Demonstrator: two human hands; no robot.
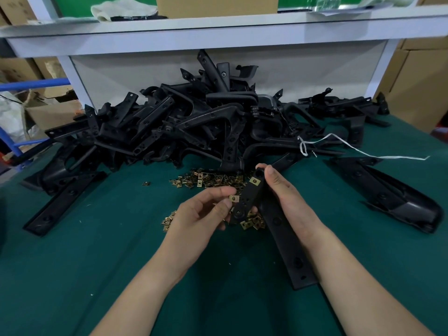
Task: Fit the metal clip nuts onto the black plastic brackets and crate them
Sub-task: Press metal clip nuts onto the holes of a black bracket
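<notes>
My right hand [288, 202] grips a black plastic bracket [249, 200] near its top end, held tilted above the green table. One brass-coloured clip nut [255, 181] sits fitted on the bracket's upper end. My left hand [206, 209] pinches a second clip nut [234, 198] between thumb and forefinger, right at the bracket's left edge. Loose clip nuts lie in a heap [208, 180] behind my hands and in a smaller heap [252, 223] under them. No crate is in view.
A large pile of black brackets [194, 122] fills the back of the green table [121, 263]. Long black pieces lie at left [65, 202], right [388, 195] and under my right wrist [288, 251]. A white string [363, 151] trails at right. Cardboard boxes flank the bench.
</notes>
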